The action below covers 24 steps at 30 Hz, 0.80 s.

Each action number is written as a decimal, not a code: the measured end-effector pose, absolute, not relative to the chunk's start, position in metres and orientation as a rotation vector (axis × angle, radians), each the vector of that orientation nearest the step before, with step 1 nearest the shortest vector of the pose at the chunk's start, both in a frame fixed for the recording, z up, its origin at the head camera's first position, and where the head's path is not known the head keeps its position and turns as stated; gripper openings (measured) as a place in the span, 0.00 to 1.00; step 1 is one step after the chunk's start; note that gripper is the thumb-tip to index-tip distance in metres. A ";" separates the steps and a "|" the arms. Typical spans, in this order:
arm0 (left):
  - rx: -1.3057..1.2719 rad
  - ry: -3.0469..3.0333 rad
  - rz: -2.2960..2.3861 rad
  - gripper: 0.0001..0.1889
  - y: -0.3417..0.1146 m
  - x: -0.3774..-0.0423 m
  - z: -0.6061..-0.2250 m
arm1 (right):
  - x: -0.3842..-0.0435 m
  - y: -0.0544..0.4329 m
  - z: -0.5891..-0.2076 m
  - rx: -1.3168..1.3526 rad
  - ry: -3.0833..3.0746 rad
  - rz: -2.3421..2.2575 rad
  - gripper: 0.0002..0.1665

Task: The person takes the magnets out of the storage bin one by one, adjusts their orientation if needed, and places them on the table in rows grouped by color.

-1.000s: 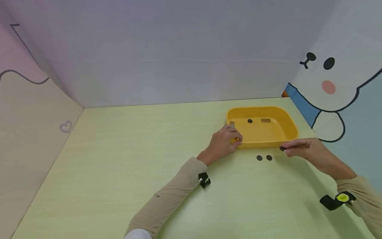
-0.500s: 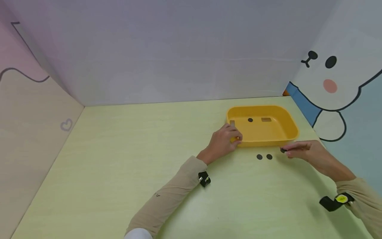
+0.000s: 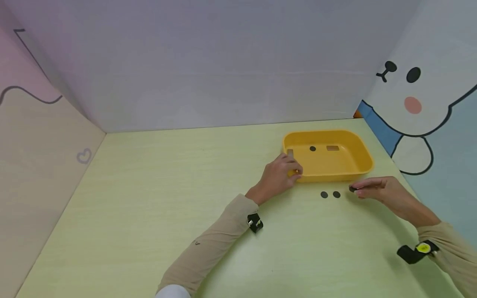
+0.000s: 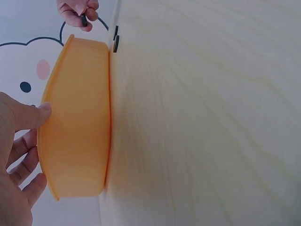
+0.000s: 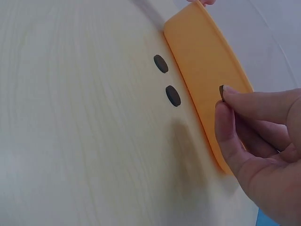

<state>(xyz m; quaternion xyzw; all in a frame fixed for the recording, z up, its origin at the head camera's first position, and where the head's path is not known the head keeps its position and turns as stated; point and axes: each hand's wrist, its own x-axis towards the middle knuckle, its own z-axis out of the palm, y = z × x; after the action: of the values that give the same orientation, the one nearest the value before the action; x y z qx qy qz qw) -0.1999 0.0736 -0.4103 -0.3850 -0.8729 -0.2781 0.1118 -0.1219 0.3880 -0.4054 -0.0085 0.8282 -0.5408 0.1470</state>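
Observation:
Toward the table's back right sits a yellow plastic tray (image 3: 328, 178), its near left corner held at the rim by my left hand (image 3: 278, 173). In the left wrist view the thumb (image 4: 43, 113) lies at the tray's rim. My right hand (image 3: 389, 194) pinches a small dark round disc (image 5: 222, 92) between thumb and fingertips, just outside the tray's near right corner. Two similar discs, a left one (image 3: 324, 195) and a right one (image 3: 336, 194), lie flat on the table before the tray. Another dark disc (image 3: 312, 148) rests inside it.
Inside the tray are a brown rectangular piece (image 3: 333, 147) near the far wall and a greyish-brown one (image 3: 290, 153) by the left wall. A pale wall (image 3: 223, 82) rises behind the table (image 3: 167, 198), and a cartoon-printed wall (image 3: 439, 136) borders the right side.
My right hand has drawn slightly nearer and away from the tray's front wall, still pinching the disc. The left hand keeps its hold on the rim, and the tray stays put.

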 end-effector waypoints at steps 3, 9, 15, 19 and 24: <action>-1.121 -2.572 -0.802 0.03 0.074 -0.200 -0.410 | -0.123 0.387 -0.407 -0.004 2.394 -1.525 0.18; -1.115 -2.577 -0.800 0.03 0.074 -0.201 -0.411 | -0.123 0.386 -0.408 0.027 2.396 -1.492 0.21; -1.110 -2.581 -0.815 0.03 0.074 -0.200 -0.410 | -0.123 0.387 -0.411 0.031 2.425 -1.449 0.21; -1.112 -2.579 -0.817 0.03 0.074 -0.200 -0.410 | -0.122 0.387 -0.413 0.044 2.440 -1.421 0.23; -1.117 -2.589 -0.812 0.03 0.074 -0.199 -0.409 | -0.121 0.386 -0.417 0.072 2.464 -1.385 0.25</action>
<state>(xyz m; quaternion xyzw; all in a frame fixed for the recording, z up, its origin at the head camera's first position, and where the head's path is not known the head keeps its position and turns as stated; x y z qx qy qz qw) -0.1995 0.0735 -0.4088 -0.3785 -0.8776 -0.2754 0.1036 -0.1207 0.3863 -0.4167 0.0253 0.8607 -0.4839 0.1562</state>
